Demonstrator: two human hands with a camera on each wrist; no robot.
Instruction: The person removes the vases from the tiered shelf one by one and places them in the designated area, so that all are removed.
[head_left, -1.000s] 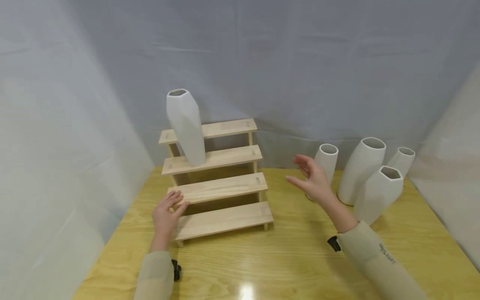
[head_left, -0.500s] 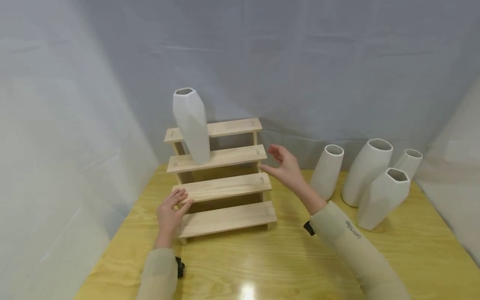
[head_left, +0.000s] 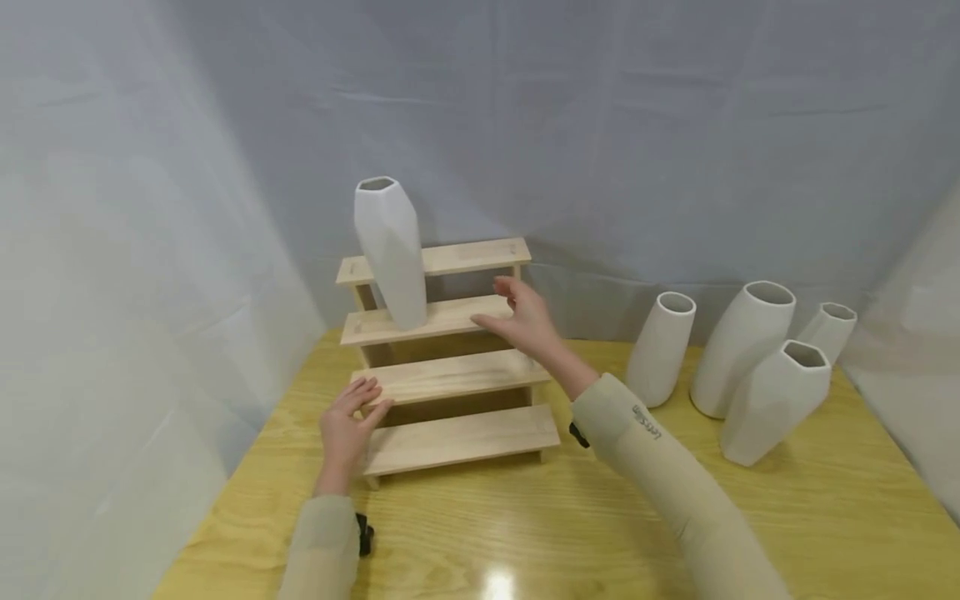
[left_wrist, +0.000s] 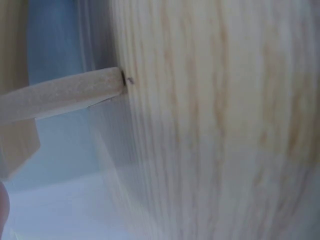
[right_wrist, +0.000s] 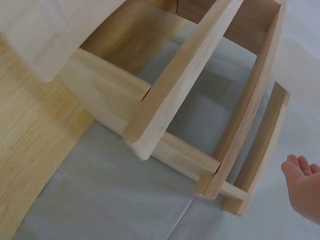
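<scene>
A pale wooden step rack (head_left: 453, 437) stands on the table with several shelves rising toward the back. One tall white faceted vase (head_left: 392, 250) stands on the left part of its second shelf from the top. My left hand (head_left: 347, 421) holds the front left corner of a lower shelf, fingers on top and thumb at the front edge. My right hand (head_left: 525, 321) is over the right end of the vase's shelf, thumb and fingers spread apart, nothing between them. The right wrist view shows the rack's shelves (right_wrist: 185, 75) at an angle, with my right hand (right_wrist: 305, 187) beside them.
On the right side of the table stand several more white vases: a slim round one (head_left: 660, 354), a larger round one (head_left: 738, 354), a faceted one (head_left: 772, 408) in front and a small one (head_left: 828, 329) behind. Grey sheeting (head_left: 645, 150) hangs behind the table (head_left: 450, 533).
My right hand has moved left, from in front of the slim vase to over the rack's second shelf. My left hand stays on its shelf corner. The camera view has shifted slightly.
</scene>
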